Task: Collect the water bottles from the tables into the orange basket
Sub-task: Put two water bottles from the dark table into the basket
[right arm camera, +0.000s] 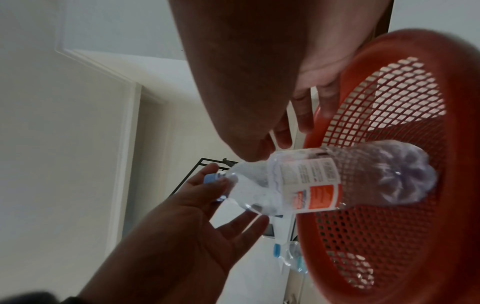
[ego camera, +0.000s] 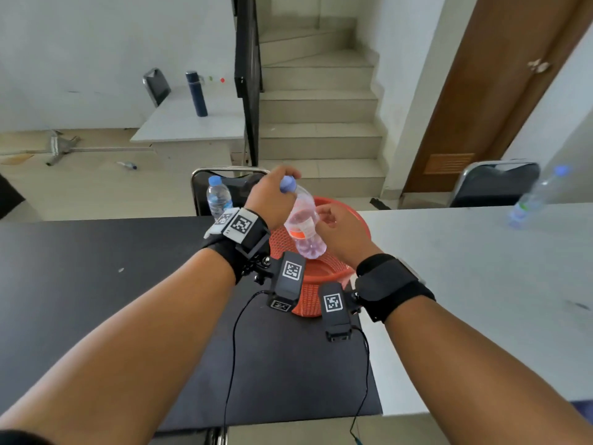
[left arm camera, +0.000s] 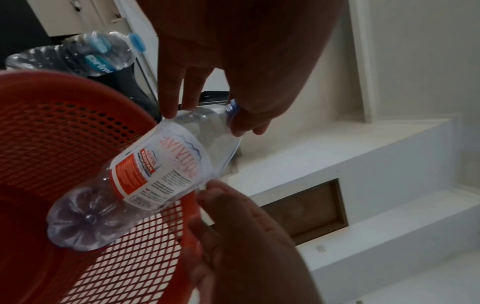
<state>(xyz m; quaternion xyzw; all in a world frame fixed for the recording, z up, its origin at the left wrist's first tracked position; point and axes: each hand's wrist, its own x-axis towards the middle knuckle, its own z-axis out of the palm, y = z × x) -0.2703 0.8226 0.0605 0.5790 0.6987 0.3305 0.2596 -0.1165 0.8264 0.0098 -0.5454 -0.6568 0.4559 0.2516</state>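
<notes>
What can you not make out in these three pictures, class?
- Basket floor: head view, hidden by the bottle and wrist cameras.
- Bottle on the white table: head view, blurred; label unreadable.
- Right hand: head view, fingertips hidden behind the bottle.
- Small thing on the floor: too small.

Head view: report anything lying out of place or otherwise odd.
A small bottle lies on its side on the floor beside the far table, not on a tabletop like the others. Metal tubing lies on the floor near it. Nothing looks spilled.

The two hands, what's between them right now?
A clear water bottle, tilted base-down over the orange basket; the head view shows the left hand at its cap, the right hand beside its label.
</notes>
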